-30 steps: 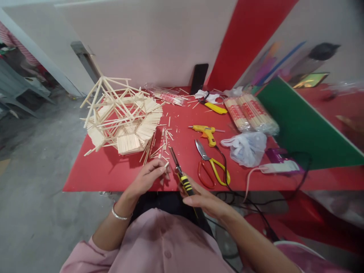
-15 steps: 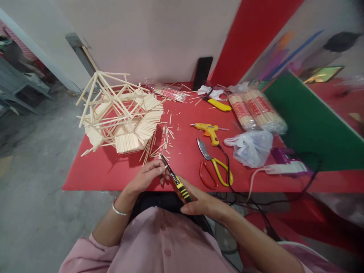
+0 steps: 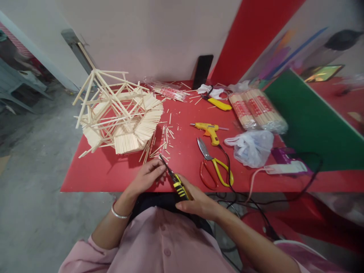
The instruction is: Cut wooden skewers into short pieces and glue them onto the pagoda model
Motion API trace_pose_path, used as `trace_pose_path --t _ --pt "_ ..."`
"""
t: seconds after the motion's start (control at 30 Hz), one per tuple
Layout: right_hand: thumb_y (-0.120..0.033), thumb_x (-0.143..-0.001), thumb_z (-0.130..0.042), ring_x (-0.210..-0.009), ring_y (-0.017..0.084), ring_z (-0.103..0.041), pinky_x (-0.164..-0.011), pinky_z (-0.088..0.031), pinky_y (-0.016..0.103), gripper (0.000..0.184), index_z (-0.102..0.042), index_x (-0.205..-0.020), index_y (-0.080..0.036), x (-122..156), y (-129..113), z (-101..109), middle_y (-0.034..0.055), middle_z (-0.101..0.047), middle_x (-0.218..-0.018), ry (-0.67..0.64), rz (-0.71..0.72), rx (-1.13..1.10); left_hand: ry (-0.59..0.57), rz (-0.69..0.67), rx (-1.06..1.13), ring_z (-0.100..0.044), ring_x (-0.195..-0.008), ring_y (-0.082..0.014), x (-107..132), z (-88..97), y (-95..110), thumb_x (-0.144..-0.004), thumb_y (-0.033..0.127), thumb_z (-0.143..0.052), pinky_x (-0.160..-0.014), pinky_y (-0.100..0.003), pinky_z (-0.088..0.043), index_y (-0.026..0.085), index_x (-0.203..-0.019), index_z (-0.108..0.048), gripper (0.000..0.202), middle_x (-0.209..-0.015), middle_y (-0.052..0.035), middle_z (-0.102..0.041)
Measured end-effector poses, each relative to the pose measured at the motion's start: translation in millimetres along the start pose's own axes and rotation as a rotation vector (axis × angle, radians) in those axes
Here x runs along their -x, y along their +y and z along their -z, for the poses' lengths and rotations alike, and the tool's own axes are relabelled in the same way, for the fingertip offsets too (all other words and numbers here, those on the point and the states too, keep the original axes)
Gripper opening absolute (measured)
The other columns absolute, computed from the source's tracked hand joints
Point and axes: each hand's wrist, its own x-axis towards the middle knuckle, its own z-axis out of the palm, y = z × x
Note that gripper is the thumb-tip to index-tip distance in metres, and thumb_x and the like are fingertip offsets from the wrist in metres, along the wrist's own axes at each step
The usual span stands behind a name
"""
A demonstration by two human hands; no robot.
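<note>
Yellow and black on the handle: pliers [image 3: 179, 186] in the lower centre of the frame, gripped in the right hand [image 3: 196, 201]. Slanting to the upper left, with narrow jaws reaching the fingertips of the left hand [image 3: 149, 176]. On that side, thumb and fingers curled close together; not possible to tell whether pinching something, because of being partly hidden behind the tool. Around the left wrist, a silver bracelet [image 3: 118, 216].

Just above the left hand, many loose sticks [image 3: 162, 148], scattered on the red bench [image 3: 93, 178]. At the left of the frame, on the same bench, a large stick structure [image 3: 126, 144], with open bars above and flat panels lower down.

Right of centre, a yellow glue gun [image 3: 209, 131], nozzle to the left. Below it, shears [image 3: 204, 148] with one red and one yellow handle, blades to the upper left. Farther right, a knotted plastic bag [image 3: 251, 149], and above it, wrapped stick bundles [image 3: 258, 110]. At the upper centre, a black phone [image 3: 203, 71], leaning on the wall.
</note>
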Motion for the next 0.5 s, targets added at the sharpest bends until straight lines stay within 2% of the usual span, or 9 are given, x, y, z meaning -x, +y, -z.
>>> trace_pose_path --t 0.2,0.5 --pt "-0.043 -0.070 -0.080 -0.137 0.028 -0.039 -0.113 -0.030 0.046 0.094 -0.030 -0.147 -0.023 0.5 -9.2 -5.6 0.0117 -0.042 -0.148 -0.049 -0.012 -0.027 0.057 0.011 0.031 -0.054 -0.048 -0.0093 3.1 -4.0 3.9 -0.081 0.056 -0.065 -0.048 -0.020 -0.042 0.016 -0.071 -0.056 0.042 -0.058 0.0004 -0.059" --pt "-0.047 -0.066 -0.083 -0.131 0.027 -0.045 -0.111 -0.033 0.046 0.099 -0.029 -0.146 -0.024 1.6 -7.6 -11.2 0.0130 -0.045 -0.143 -0.057 -0.027 -0.105 0.027 -0.005 0.086 -0.054 -0.049 -0.0100 5.9 -2.4 -8.0 -0.084 0.053 -0.063 -0.048 -0.022 -0.041 0.015 -0.073 -0.058 0.040 -0.060 -0.0005 -0.060"
